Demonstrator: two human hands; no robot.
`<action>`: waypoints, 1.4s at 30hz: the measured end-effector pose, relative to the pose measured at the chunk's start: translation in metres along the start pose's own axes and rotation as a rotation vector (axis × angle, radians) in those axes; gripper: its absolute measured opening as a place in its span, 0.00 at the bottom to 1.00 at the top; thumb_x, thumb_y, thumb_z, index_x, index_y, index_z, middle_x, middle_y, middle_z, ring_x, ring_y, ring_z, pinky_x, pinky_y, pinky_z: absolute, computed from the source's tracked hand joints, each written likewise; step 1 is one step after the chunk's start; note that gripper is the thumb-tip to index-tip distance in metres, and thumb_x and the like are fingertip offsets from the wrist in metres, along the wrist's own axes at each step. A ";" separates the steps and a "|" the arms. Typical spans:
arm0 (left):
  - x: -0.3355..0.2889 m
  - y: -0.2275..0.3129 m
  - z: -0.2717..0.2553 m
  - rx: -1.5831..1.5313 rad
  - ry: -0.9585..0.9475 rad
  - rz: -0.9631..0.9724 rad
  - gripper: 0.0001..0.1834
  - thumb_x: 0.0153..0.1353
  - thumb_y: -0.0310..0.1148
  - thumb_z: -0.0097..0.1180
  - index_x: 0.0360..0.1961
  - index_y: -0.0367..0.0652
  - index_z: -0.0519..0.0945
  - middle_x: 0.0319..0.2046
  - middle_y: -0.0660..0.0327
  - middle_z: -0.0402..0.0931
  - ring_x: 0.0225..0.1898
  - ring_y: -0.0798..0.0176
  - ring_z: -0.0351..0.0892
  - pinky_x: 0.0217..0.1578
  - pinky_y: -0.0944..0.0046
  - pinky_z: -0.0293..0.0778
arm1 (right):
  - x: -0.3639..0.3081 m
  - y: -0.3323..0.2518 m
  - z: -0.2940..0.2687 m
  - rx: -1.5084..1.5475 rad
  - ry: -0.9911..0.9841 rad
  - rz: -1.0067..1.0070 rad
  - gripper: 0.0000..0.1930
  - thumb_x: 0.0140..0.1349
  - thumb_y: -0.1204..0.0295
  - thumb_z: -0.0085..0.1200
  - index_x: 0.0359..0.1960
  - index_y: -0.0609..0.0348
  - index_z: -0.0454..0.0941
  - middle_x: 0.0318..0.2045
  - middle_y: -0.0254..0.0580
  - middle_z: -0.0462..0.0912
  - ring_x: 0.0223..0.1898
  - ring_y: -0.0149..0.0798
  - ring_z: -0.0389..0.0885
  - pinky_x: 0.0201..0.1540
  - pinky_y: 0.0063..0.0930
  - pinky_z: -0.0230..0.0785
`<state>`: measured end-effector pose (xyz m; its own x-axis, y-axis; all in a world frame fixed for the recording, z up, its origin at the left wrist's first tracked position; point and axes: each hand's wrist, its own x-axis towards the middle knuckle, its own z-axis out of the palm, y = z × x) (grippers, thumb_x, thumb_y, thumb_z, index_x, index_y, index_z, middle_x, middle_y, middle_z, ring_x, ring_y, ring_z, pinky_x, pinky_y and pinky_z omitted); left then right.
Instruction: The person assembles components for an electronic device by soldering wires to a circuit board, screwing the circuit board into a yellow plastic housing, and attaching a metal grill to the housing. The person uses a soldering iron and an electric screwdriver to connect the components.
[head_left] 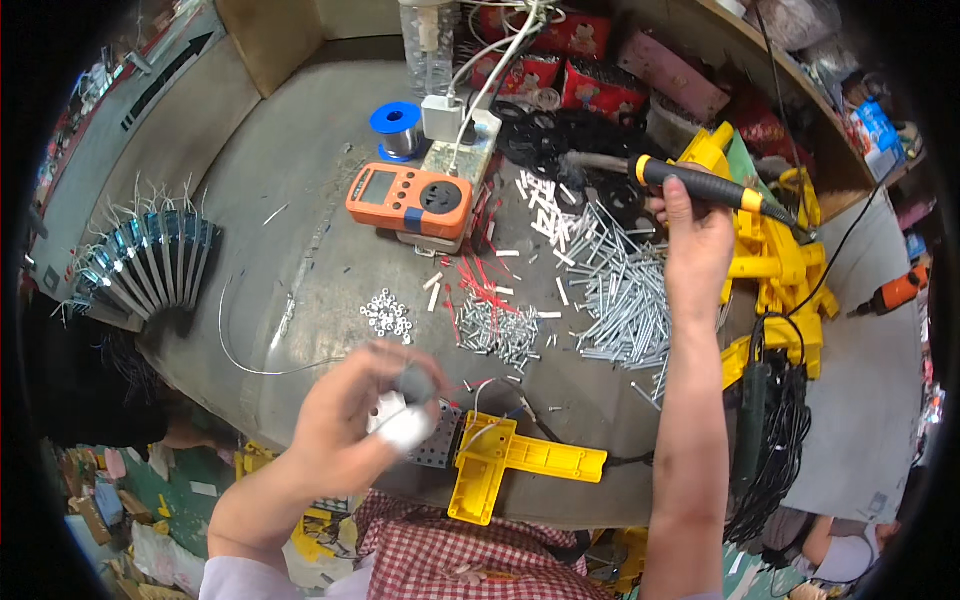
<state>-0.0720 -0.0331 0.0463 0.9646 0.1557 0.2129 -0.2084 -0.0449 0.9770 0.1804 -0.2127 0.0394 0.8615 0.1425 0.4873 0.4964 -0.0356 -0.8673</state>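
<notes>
On the worktop (300, 100), the space in front of the right hand (700, 235) is crowded by long screws (625, 295), with white tubular pieces (545, 215) beside them and dark coiled parts (575, 140) behind. Yellow plastic parts (770, 265) are heaped to the right, above bundled black cables (785, 440). Short screws (497, 335) and red wires (480, 285) are spread across the middle, near small white rings (387, 316). Farther back, an orange meter (412, 205) is seen near a white adapter (441, 118) and a blue spool (396, 119), on which silvery wire is wound. Blue-topped strips (150, 255) are fanned out at far left.

A clear plastic container (428, 65) is placed at the back, with a pale object seen in it. Red patterned boxes (605, 87) are stacked beside it; their contents cannot be told.

A black-and-yellow soldering iron (715, 188) is gripped in the right hand, its fingers closed around the handle, above the worktop. By the left hand (340, 425), a blurred white-and-grey object (403, 422) is held in curled, partly open fingers. Just beside it, a yellow housing (550, 458) is laid near the front edge, its hollow side up.
</notes>
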 end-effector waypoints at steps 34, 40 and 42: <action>0.013 0.007 0.085 1.141 -0.148 0.385 0.15 0.39 0.29 0.60 0.33 0.41 0.78 0.50 0.58 0.71 0.53 0.53 0.66 0.53 0.50 0.61 | -0.137 -0.055 -0.054 -0.376 -0.827 0.231 0.11 0.51 0.77 0.56 0.35 0.64 0.69 0.29 0.45 0.76 0.32 0.43 0.78 0.36 0.34 0.70; -0.002 -0.001 0.055 1.203 -0.159 0.361 0.15 0.47 0.35 0.57 0.37 0.41 0.77 0.53 0.58 0.69 0.55 0.55 0.65 0.55 0.41 0.52 | -0.133 -0.065 -0.070 -0.148 -0.867 0.560 0.09 0.60 0.72 0.53 0.38 0.63 0.70 0.28 0.42 0.79 0.29 0.29 0.79 0.32 0.26 0.69; -0.009 -0.004 0.042 1.087 -0.127 0.267 0.18 0.50 0.34 0.59 0.42 0.41 0.75 0.52 0.57 0.70 0.55 0.54 0.65 0.55 0.42 0.54 | -0.127 -0.074 -0.055 -0.080 -0.910 0.744 0.09 0.61 0.71 0.52 0.39 0.63 0.70 0.26 0.41 0.80 0.28 0.30 0.79 0.32 0.26 0.69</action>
<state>-0.0729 -0.0758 0.0398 0.9325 -0.0868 0.3506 -0.2195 -0.9071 0.3592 0.0395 -0.2823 0.0475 0.5652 0.7126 -0.4155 -0.0632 -0.4648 -0.8831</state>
